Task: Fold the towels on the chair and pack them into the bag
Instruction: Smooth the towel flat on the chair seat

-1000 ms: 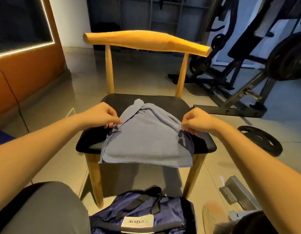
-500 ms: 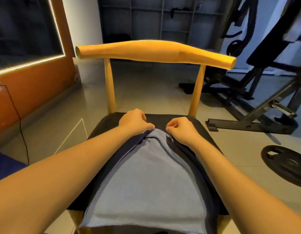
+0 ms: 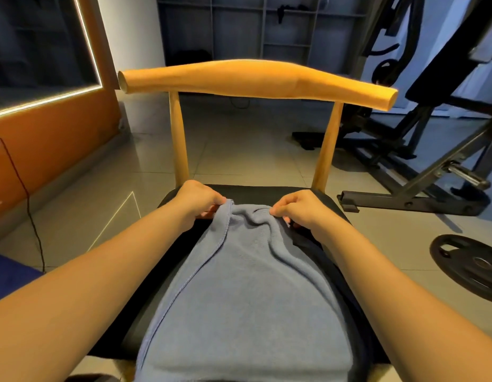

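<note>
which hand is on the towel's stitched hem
The left hand, pinching the blue-grey terry towel where its stitched hem runs up; the right hand grips bunched cloth with no hem showing.

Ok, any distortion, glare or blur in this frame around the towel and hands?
Head view: wide-angle lens bows the chair back and stretches the forearms; the wall light strip glows bright; floor tiles carry soft sheen; towel, left hand and right hand are sharp.

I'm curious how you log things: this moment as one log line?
left hand pinches blue towel | right hand pinches blue towel | blue towel on chair seat
</note>
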`<state>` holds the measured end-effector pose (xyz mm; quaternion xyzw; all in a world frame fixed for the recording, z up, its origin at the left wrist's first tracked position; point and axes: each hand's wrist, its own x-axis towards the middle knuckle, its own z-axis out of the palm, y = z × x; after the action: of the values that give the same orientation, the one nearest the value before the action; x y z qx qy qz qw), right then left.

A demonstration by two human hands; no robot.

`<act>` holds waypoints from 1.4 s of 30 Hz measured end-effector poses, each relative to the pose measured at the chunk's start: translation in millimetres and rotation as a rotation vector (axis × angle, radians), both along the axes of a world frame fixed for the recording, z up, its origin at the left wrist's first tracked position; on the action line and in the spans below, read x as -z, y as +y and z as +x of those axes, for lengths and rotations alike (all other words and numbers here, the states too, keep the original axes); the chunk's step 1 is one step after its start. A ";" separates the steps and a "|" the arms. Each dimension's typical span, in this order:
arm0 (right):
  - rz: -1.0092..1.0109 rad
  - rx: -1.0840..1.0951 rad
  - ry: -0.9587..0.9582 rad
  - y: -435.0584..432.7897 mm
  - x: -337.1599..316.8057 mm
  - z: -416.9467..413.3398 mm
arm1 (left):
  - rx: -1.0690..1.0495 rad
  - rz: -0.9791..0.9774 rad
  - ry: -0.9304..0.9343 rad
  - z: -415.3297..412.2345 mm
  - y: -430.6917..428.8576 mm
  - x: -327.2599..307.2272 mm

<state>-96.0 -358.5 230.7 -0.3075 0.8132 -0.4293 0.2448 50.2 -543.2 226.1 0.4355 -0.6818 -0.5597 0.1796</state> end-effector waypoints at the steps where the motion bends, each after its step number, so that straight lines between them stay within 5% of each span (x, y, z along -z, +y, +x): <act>1: -0.013 0.026 -0.035 3.8 0.4 -1.3 | -0.025 0.070 0.031 2.0 -1.4 -0.2; 6: -0.055 0.084 -0.096 12.1 4.7 -2.5 | -0.040 0.129 0.076 2.5 -4.5 -0.2; 14: -0.101 0.082 -0.047 12.6 3.0 1.9 | 0.130 -0.263 -0.198 -5.8 5.8 -15.3; 21: -0.084 0.087 -0.007 13.6 2.8 -1.7 | 0.025 0.102 -0.158 14.4 -19.3 -36.7; 27: -0.106 0.083 0.017 16.0 4.0 -0.6 | 0.021 0.113 -0.146 17.8 -28.1 -27.7; 33: -0.136 0.029 0.027 18.9 4.8 -1.3 | 0.082 -0.195 -0.124 -2.3 -20.9 -16.2; 39: -0.141 -0.040 0.043 29.4 3.6 -2.5 | 0.244 -0.424 -0.463 -16.6 -8.9 -22.6; 42: -0.134 -0.063 0.060 32.0 2.0 -2.3 | 0.213 -0.397 -0.455 -17.1 -9.2 -31.4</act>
<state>-98.3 -326.5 228.7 -0.3613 0.7796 -0.4653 0.2125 33.2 -552.4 257.5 0.4318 -0.8423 -0.3196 0.0446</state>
